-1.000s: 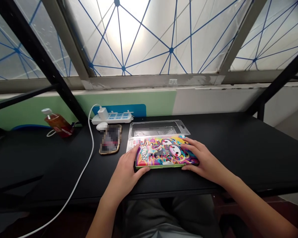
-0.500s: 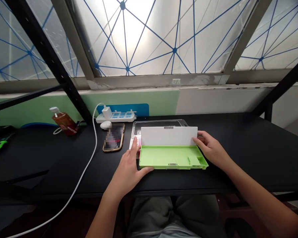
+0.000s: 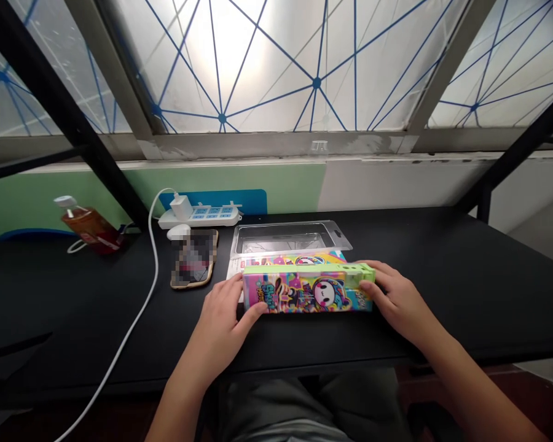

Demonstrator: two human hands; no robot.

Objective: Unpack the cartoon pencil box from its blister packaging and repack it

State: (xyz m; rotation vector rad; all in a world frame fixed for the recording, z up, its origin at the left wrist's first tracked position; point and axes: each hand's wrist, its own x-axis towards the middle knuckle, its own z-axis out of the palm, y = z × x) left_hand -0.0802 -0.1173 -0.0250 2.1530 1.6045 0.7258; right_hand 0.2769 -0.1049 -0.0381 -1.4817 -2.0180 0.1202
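A green plastic pencil box with a bright cartoon print lies closed on the black desk, its long printed side facing me. My left hand grips its left end, and my right hand holds its right end with the fingers over the green top edge. Right behind the box is a printed card, partly hidden by it. Farther back stands a clear plastic blister tray.
To the left lie a phone in a tan case with its screen blurred and a small white round case. Behind them are a power strip with a charger and white cable. An orange-brown drink bottle lies farther left.
The pencil box, open a moment ago with its white lid up and green tray showing, is now shut. It has turned so its printed side faces me. Both hands stay on its ends.
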